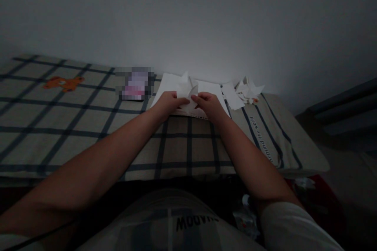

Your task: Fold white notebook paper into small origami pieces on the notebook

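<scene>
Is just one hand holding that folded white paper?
No, the left hand and the right hand both hold the folded white paper, one at each side.

The person wears a pale, short-sleeved shirt (118, 235), its right sleeve (291, 223) loose and wide, the left sleeve (17, 243) just a light edge in the corner. Across the front runs dark capital lettering (197, 222) — apparently SHADOW, upside down from here, one end lost in a fold — beside muted grey-blue blocks (156, 233) split by a thin pale stripe (169, 223). Both forearms (112, 153) are bare.
</scene>
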### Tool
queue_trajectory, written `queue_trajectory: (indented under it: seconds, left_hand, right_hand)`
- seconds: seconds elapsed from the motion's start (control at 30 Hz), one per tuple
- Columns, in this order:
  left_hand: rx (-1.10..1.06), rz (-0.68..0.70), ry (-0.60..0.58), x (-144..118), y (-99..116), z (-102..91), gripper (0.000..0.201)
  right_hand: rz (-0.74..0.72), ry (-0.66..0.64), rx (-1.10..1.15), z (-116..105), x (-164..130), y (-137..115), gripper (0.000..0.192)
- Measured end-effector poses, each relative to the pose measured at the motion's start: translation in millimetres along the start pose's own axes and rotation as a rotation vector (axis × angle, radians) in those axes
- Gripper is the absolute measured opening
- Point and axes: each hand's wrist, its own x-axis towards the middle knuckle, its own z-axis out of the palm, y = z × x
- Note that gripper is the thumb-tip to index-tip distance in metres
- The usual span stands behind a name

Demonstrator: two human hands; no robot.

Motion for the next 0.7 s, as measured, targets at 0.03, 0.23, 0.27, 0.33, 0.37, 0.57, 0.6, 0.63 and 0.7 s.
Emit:
queue_trajectory:
  seconds: [0.03, 0.23, 0.27, 0.33, 0.37, 0.57, 0.6, 0.63, 0.7]
  left_hand:
    - [0.027, 0.008, 0.001, -1.0, -0.4, -0.2, 0.022]
    - [0.148, 0.118, 0.082, -8.2, 5.6, -1.9, 0.031]
    - [0.125, 0.135, 0.076, -8.7, 6.8, -2.1, 0.030]
    - [0.076, 0.147, 0.056, -8.5, 8.2, -2.7, 0.026]
    - [0.065, 0.143, 0.052, -7.7, 8.2, -3.0, 0.024]
    - [0.234, 0.111, 0.056, -2.1, 5.4, -5.3, 0.019]
    - [0.281, 0.112, 0.050, -1.7, 5.2, -5.4, 0.018]
    - [0.316, 0.115, 0.043, -1.6, 5.1, -5.4, 0.018]
    - [0.337, 0.126, 0.033, -1.9, 5.1, -4.9, 0.017]
  right_hand:
    - [0.004, -0.004, -0.003, 0.3, -0.4, 0.1, 0.037]
    - [0.079, -0.013, 0.126, 3.8, 0.3, 5.0, 0.039]
    - [0.085, -0.020, 0.147, 3.8, 0.5, 6.1, 0.040]
    - [0.091, -0.037, 0.171, 3.3, 0.7, 7.8, 0.040]
    - [0.092, -0.046, 0.175, 3.0, 0.8, 8.2, 0.040]
    - [0.058, -0.035, 0.228, 2.1, 0.8, 2.2, 0.044]
    - [0.046, -0.019, 0.223, 2.0, 0.7, 1.0, 0.044]
    - [0.038, -0.004, 0.211, 1.9, 0.5, 0.2, 0.044]
    - [0.040, 0.014, 0.184, 1.7, 0.3, -0.3, 0.045]
